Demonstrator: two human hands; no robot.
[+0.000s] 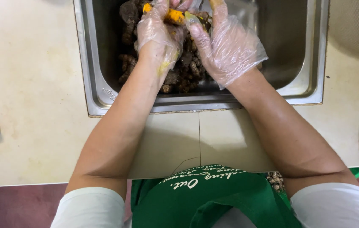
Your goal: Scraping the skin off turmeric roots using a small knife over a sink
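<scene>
Orange peeled root piece [174,17] pinched between both your gloved grips over steel sink basin [90,84] set in cream desk [31,105]; left hand [158,33] and right hand [226,46] both closed on it; heap of brown unpeeled knobbly roots [183,71] below, so most looks left to peel

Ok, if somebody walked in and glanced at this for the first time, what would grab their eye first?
Most likely the two gloved hands at top centre: the left hand and right hand, in thin clear plastic gloves, hold a bright orange-yellow root piece between them. Under them a heap of knobbly brown roots lies in a steel sink set into a pale counter. At the bottom edge sits a green apron.
</scene>
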